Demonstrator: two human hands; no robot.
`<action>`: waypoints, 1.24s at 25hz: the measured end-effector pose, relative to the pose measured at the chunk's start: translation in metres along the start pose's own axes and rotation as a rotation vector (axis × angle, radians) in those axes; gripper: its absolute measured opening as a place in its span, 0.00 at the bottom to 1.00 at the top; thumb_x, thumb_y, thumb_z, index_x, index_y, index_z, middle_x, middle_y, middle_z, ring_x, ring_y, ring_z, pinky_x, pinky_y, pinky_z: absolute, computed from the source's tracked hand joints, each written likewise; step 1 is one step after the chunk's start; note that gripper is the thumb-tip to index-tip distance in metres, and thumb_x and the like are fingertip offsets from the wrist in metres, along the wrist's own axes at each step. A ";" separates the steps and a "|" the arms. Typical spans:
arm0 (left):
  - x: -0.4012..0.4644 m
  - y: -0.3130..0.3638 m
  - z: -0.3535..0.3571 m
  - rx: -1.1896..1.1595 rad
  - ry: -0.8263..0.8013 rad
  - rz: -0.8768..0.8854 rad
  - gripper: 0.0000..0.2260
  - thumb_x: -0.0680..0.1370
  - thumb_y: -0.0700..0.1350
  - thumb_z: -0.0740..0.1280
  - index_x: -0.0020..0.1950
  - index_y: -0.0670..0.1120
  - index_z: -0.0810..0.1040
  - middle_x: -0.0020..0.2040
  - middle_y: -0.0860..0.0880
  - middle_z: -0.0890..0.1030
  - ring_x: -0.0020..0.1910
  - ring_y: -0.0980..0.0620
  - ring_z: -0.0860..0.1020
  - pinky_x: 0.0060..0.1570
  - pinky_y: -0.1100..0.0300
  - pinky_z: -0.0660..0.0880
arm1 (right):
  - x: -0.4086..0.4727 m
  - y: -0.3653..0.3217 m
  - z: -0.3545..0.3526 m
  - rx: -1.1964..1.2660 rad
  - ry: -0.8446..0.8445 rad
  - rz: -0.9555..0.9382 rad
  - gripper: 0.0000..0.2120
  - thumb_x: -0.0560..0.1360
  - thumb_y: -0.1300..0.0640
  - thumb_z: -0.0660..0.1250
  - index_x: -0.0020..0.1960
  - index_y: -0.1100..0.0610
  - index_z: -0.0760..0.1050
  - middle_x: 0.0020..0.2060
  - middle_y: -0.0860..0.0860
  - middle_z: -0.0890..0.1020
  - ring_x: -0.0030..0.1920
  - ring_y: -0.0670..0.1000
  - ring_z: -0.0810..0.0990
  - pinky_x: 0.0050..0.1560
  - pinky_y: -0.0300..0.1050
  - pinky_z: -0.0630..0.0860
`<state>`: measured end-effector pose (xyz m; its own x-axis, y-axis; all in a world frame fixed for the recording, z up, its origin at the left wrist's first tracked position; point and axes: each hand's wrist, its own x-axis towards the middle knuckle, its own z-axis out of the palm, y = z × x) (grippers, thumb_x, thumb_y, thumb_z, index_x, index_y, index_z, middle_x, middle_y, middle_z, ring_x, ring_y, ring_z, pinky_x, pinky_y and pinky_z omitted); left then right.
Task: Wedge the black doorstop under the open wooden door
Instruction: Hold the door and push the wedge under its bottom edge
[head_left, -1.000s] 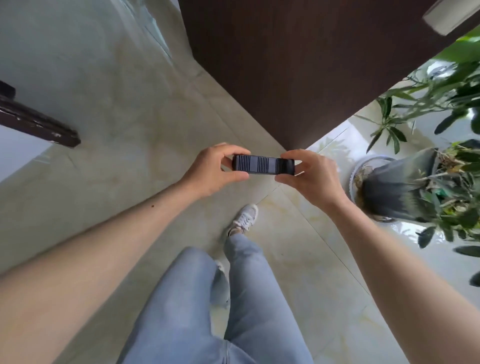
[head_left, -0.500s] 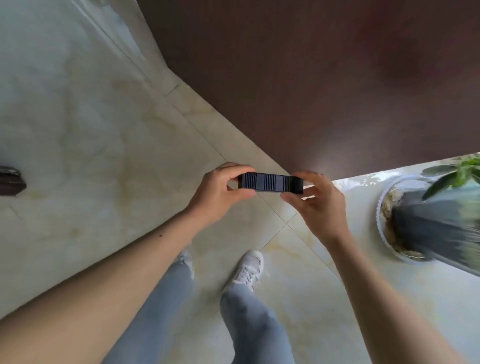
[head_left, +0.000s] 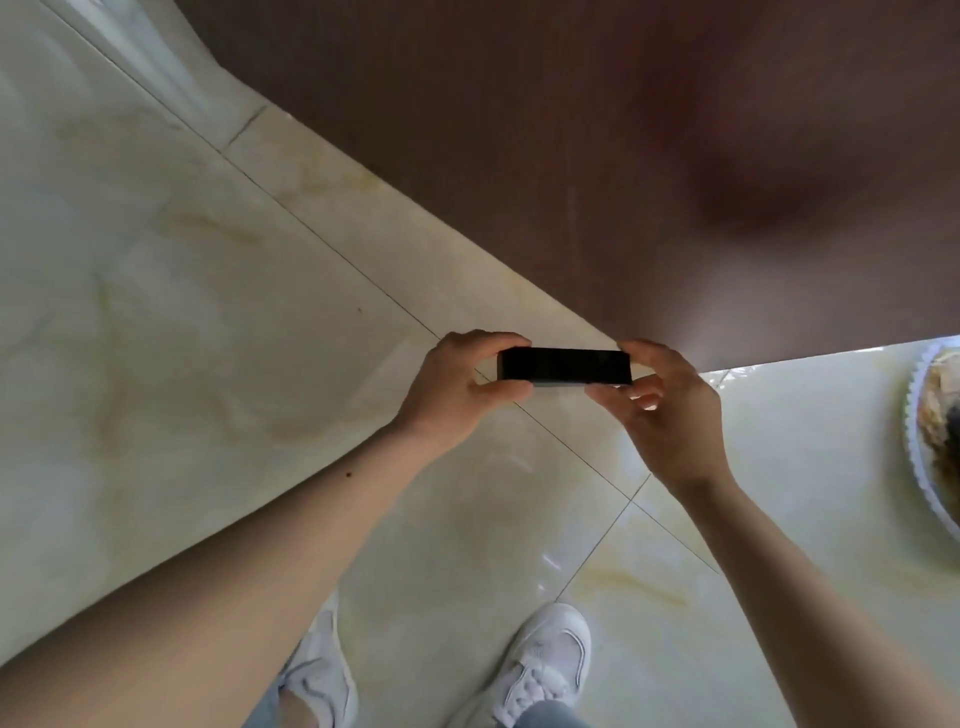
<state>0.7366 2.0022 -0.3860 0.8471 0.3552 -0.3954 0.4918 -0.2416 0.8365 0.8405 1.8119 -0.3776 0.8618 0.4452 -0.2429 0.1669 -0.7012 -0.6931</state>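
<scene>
I hold the black doorstop (head_left: 563, 366) level in the air between both hands, above the floor and just in front of the door's lower corner. My left hand (head_left: 457, 395) pinches its left end between thumb and fingers. My right hand (head_left: 670, 410) grips its right end, thumb below and fingers over the top. The dark brown wooden door (head_left: 597, 156) fills the upper part of the view, its bottom edge running diagonally from upper left to the right, close above the tiles.
Glossy cream marble floor tiles (head_left: 182, 338) spread to the left and below. A plant pot on a white saucer (head_left: 919, 457) sits at the right edge. My two white sneakers (head_left: 540, 670) stand on the floor at the bottom of the view.
The view has dropped and moved closer to the door; the plant has slid mostly out of view to the right. The doorstop has turned, so its ribbed face no longer shows.
</scene>
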 end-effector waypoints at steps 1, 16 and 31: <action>0.011 -0.015 0.012 0.003 -0.004 0.010 0.18 0.71 0.47 0.73 0.60 0.53 0.78 0.58 0.53 0.81 0.59 0.55 0.74 0.54 0.68 0.68 | 0.007 0.016 0.008 -0.002 0.018 -0.002 0.23 0.69 0.52 0.75 0.62 0.53 0.75 0.56 0.49 0.83 0.37 0.40 0.80 0.40 0.22 0.72; 0.120 -0.115 0.097 0.321 0.243 0.126 0.18 0.69 0.52 0.73 0.59 0.56 0.78 0.53 0.48 0.82 0.62 0.47 0.70 0.55 0.56 0.57 | 0.027 0.174 0.068 0.114 0.602 0.182 0.35 0.64 0.48 0.79 0.58 0.65 0.64 0.52 0.55 0.67 0.45 0.49 0.70 0.47 0.36 0.65; 0.139 -0.126 0.121 0.431 0.365 0.154 0.18 0.68 0.55 0.73 0.57 0.54 0.80 0.55 0.49 0.78 0.59 0.45 0.70 0.59 0.51 0.59 | 0.079 0.191 0.065 0.189 0.544 0.087 0.37 0.68 0.45 0.74 0.71 0.50 0.62 0.65 0.51 0.76 0.61 0.57 0.76 0.61 0.55 0.76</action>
<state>0.8170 1.9726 -0.5928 0.8285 0.5567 -0.0609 0.4708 -0.6333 0.6142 0.9097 1.7497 -0.5730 0.9990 0.0053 0.0453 0.0397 -0.5888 -0.8073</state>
